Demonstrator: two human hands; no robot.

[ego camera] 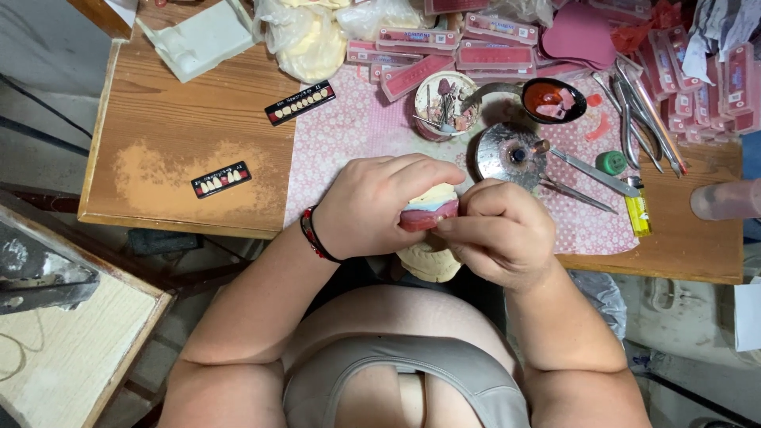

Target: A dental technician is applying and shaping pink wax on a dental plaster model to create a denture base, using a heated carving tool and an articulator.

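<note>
Centre frame: left hand (pixel 372 208) grip clamped round a dental cast w/ pink wax rim (pixel 429 212), held just above the table (pixel 198 135) edge. Right hand (pixel 501 234) fingertips pinched tight on the rim's right side, prob. pressing or shaping wax; contact point hidden. Second plaster cast (pixel 430 261) sits below. Next needs steady hold, light thumb pressure.

Pink wax rim on cream plaster dental cast (pixel 429 208); tilted, at table's edge

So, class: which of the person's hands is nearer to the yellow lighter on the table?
Right. The right hand is just left of the yellow lighter; the left hand lies farther away, beyond the pink wax model that both hold.
</note>
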